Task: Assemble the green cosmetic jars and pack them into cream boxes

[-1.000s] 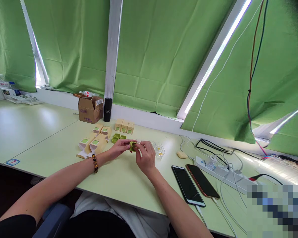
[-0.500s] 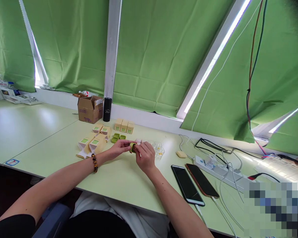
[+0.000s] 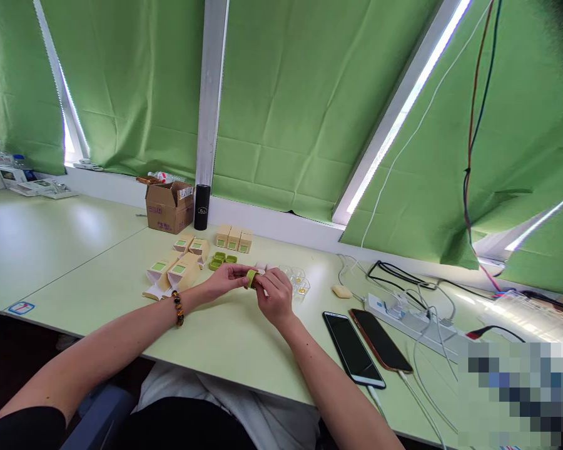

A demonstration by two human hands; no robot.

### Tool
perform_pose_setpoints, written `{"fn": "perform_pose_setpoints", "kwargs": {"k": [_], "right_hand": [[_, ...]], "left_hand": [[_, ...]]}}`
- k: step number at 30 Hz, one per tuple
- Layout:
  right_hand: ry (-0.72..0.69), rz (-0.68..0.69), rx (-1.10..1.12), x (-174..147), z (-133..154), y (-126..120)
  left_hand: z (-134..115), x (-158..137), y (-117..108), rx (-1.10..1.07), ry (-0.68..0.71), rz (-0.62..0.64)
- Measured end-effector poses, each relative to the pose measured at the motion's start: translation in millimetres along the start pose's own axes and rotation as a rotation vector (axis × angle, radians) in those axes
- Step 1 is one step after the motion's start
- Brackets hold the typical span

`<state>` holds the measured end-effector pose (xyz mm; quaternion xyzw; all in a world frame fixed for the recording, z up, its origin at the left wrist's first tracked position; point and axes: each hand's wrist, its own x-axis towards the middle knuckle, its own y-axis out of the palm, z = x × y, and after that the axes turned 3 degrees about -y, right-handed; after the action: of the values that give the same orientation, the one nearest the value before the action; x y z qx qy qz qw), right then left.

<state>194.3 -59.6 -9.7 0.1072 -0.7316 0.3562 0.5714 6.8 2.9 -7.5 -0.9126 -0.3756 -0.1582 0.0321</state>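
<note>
Above the table, a small green square-shaped container is held on its side between my hands. My left hand grips its left side between thumb and fingers. The bent, closed fingers of my right hand press at its right side, and my knuckles hide what the fingertips touch. Several like green containers stand together just beyond my left hand. Behind my right hand are clear plastic containers with bits of yellow in them, partly covered by the hand.
Opened cardboard packets lie left of my hands; small upright boxes stand behind. Farther back are a brown carton and a black cylinder. To the right are two phones, a yellowish block and a power strip with cables.
The green container has turned slightly in my hands, and my right fingers have shifted a little at its side. The rest of the table is as before.
</note>
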Motion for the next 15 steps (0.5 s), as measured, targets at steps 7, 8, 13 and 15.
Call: {"fn": "perform_pose_setpoints", "kwargs": {"k": [7, 8, 13, 15], "right_hand": [[-0.037, -0.050, 0.025, 1.0, -4.9, -1.7], [-0.039, -0.054, 0.030, 0.8, -5.8, -1.9], [-0.025, -0.068, 0.069, 0.9, -6.3, -4.6], [0.007, -0.083, 0.093, 1.4, -4.3, -6.3]], "left_hand": [[-4.0, 1.7, 2.0, -0.041, -0.001, -0.060], [-4.7, 2.0, 2.1, -0.046, 0.002, -0.073], [-6.5, 3.4, 1.3, -0.037, 0.033, -0.161], [-5.9, 3.9, 0.3, -0.009, 0.059, -0.206]]}}
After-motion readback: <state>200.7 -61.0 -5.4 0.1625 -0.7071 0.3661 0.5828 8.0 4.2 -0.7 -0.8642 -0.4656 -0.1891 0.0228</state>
